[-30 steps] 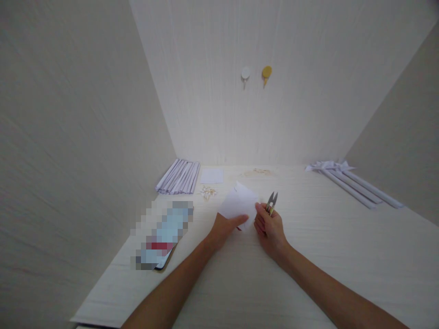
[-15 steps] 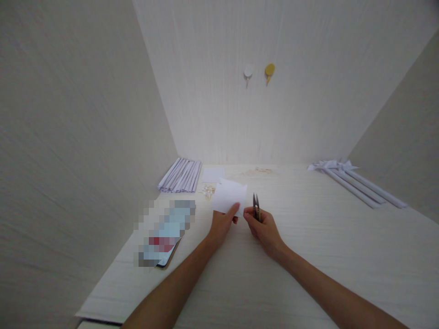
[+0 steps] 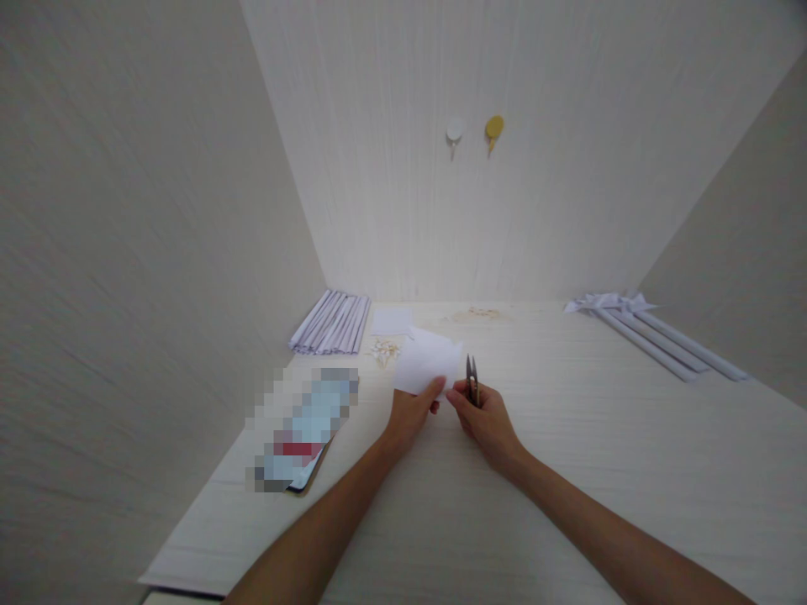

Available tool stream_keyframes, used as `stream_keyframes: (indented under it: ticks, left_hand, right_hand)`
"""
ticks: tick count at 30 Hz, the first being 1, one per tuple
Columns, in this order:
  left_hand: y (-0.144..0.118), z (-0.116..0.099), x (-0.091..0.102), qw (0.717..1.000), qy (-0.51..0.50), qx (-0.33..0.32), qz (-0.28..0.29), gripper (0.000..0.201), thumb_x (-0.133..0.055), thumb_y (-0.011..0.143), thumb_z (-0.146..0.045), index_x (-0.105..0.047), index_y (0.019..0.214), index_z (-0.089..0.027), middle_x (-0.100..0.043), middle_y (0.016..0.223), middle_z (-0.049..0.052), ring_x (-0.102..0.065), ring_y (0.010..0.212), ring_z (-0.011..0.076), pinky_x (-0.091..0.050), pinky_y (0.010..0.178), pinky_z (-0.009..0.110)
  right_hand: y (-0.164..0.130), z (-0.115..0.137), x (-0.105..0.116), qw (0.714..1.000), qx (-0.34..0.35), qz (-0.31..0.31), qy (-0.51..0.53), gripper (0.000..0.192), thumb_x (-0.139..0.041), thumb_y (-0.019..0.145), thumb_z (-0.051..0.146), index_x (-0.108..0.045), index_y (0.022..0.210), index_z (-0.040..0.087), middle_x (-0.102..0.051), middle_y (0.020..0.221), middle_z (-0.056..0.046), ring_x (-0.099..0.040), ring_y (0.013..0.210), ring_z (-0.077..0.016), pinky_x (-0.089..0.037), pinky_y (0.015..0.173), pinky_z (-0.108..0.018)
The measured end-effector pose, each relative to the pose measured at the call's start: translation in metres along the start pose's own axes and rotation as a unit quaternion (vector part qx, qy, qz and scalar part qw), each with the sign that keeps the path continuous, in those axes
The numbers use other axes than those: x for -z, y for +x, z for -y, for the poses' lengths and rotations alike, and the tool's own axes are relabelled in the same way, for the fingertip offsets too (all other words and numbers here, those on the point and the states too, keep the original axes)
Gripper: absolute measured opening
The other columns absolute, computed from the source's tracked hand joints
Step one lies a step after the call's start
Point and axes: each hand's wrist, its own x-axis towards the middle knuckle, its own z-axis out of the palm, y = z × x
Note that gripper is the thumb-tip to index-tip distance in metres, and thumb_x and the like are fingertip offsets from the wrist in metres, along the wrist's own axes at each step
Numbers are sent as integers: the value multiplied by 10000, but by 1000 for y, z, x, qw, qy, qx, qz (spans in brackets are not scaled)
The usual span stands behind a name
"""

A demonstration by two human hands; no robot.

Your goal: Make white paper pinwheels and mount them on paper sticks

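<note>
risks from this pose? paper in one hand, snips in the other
1. The right hand pinches the paper while also holding the snips; blade tips point up close to the sheet and could nick it or the left hand.
2. The paper is held only at its lower edge, so it may flop or tear.
3. A dropped sheet could land in the scraps just behind.
</note>
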Motion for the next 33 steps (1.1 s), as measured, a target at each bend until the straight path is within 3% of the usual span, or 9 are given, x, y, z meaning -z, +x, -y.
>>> stream_keyframes:
  ticks: [23,33]
  left_hand:
    - [-1,0,-2,1000,-13,18,-16,170,-611,596,-304,-524,583,-158,-492,468,-40,-418,376,68,-343,377,195]
    - [-1,0,0,999,20,25,6,181,-598,610,-263,-489,504,-166,-471,423,-46,-436,394,77,-356,416,200]
  right_hand:
    - [1,-2,1,1000,-8,4,-27,281,-581,650,429,-460,604,180,-315,394,93,-234,337,-44,-168,320,-195]
    - [0,-2,1,1000,-2,8,-28,259,-583,665,397,-461,620,173,-312,406,93,-233,349,-41,-160,323,-192]
